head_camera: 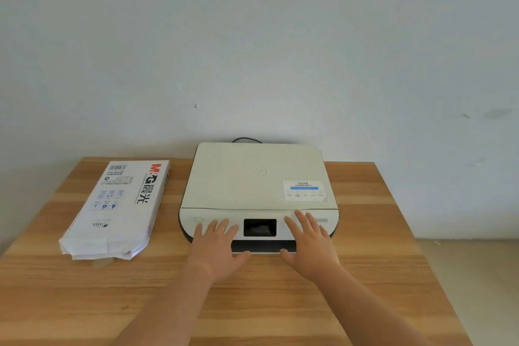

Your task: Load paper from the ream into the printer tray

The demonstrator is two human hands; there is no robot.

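A white flatbed printer [258,179] sits at the back middle of a wooden desk [365,275], its rear edge against a pale wall [252,36], with a black cable [247,139] looping up just behind it. Its lid is shut and carries a blue-and-white sticker [304,190] near the front right corner; a small dark screen [260,227] is set in the middle of the sloping front panel. The left hand [217,244] lies flat on the panel left of the screen, fingers spread and straight, thumb reaching to the lower front edge where the dark tray slot [262,246] shows. The right hand [309,241] mirrors it on the right of the screen, fingers spread, thumb at the same lower edge. Neither grip is closed on anything; both palms are open and press or rest on the printer. The ream of paper [118,208] lies flat on the desk to the left of the printer, apart from it, in a white printed wrapper whose near end is torn open and crumpled, with white sheet edges showing.
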